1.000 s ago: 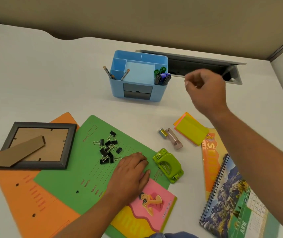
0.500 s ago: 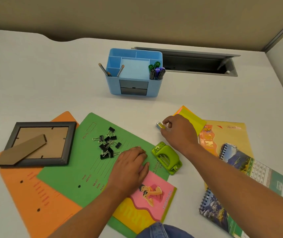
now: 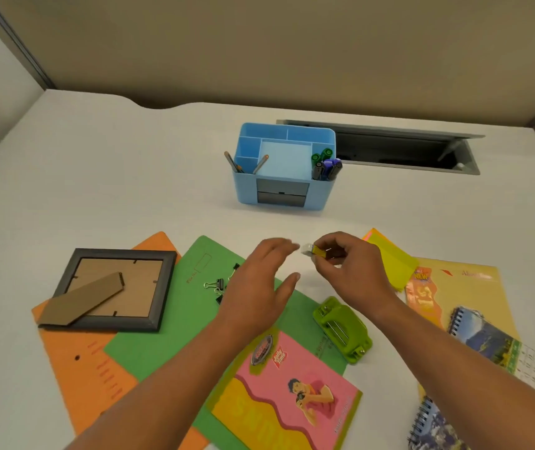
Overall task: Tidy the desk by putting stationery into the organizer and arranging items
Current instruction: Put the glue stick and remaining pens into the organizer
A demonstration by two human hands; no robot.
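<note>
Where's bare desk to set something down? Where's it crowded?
Widest bare desk: left of the blue organizer, behind the picture frame and orange folder. A narrower strip runs between organizer and green folder. Also free: right of the organizer, between cable slot and sticky notes. Front is crowded.

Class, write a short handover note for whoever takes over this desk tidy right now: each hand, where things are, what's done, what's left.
Left hand: open, above the binder clips on the green folder.
Right hand: pinches a small yellow-and-white block, likely an eraser.
Done: pens and pencils stand in the blue organizer.
To do: stow the block, clips, green hole punch and sticky notes; arrange the folders, picture frame and pink notebook.
</note>
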